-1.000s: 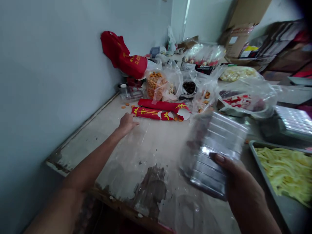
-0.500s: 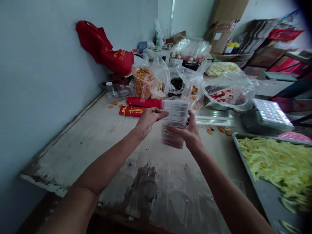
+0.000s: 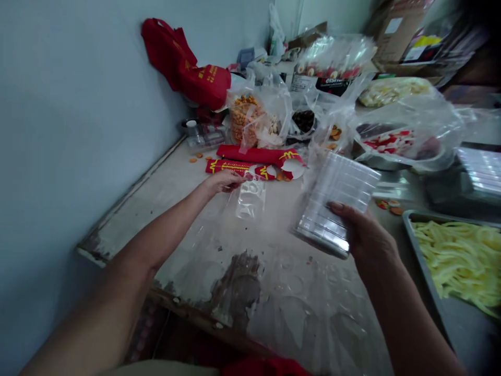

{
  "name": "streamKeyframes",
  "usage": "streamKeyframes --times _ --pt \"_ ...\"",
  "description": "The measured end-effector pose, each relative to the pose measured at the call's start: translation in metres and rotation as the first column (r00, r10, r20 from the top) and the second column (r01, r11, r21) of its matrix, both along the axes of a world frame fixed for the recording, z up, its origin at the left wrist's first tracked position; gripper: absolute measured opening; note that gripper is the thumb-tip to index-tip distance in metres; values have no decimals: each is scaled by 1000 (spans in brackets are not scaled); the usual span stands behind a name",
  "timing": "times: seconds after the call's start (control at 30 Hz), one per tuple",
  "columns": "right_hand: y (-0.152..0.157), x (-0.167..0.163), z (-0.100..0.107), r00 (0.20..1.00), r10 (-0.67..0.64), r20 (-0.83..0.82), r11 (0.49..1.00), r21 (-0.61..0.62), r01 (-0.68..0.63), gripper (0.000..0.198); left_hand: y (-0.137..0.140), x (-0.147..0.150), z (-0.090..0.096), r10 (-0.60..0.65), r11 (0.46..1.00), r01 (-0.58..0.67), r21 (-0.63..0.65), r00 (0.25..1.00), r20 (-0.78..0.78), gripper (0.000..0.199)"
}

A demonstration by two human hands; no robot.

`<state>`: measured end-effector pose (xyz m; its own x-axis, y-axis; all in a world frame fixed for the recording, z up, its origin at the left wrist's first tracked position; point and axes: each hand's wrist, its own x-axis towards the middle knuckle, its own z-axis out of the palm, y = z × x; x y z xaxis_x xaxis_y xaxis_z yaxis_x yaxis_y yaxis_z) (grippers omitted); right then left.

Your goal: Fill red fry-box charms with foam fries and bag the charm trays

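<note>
My right hand (image 3: 370, 237) grips a stack of clear plastic trays (image 3: 336, 198) with several parallel grooves, its thumb across the top and its fingers underneath. The stack is tilted above the table and slightly blurred. To the left, my left hand (image 3: 225, 181) pinches the edge of a single clear plastic tray (image 3: 251, 199), which is hard to make out against the pale table. Just beyond those fingers lie two folded red pieces with yellow print, the nearer red piece (image 3: 229, 168) and the farther red piece (image 3: 250, 154).
Clear bags stand along the back, including a bag of orange snack pieces (image 3: 245, 120) and a bag of red-and-white pieces (image 3: 391, 143). A metal tray (image 3: 410, 230) of pale yellow strips is at right. A red bag (image 3: 203, 81) leans against the wall. The table (image 3: 188, 240) has peeling patches.
My hands have moved apart: the left went left with a single clear tray, the right went right with the stack. The view has shifted, so the table items appear farther right.
</note>
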<state>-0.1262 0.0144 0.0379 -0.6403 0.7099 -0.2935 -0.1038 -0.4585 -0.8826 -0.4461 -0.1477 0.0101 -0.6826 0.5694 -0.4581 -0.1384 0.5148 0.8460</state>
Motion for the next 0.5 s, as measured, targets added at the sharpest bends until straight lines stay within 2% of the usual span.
streamKeyframes --times 0.1,0.2,0.27,0.33,0.37,0.43,0.5 --pt "-5 3 3 1000 -9 11 1000 25 8 61 -5 3 4 -25 992 -1 -125 977 -212 29" --pt "-10 2 4 1000 3 22 1000 27 -4 63 -8 13 13 -46 990 -10 -142 923 -381 40" --pt "-12 -2 4 1000 20 17 999 35 -20 65 -8 27 21 -78 993 27 -117 885 -460 38" --pt "-14 -9 2 1000 23 -1 996 84 -23 69 -3 47 29 -146 987 160 -7 885 -441 25" --pt "-14 -15 0 1000 15 -7 992 123 -14 71 1 59 34 -205 964 253 81 904 -374 21" --pt "-14 -27 -5 1000 -14 -20 975 220 18 77 14 84 42 -347 871 388 300 920 -184 35" --pt "-14 -40 -9 999 -27 -32 949 312 36 83 32 104 48 -392 809 378 450 918 -66 43"
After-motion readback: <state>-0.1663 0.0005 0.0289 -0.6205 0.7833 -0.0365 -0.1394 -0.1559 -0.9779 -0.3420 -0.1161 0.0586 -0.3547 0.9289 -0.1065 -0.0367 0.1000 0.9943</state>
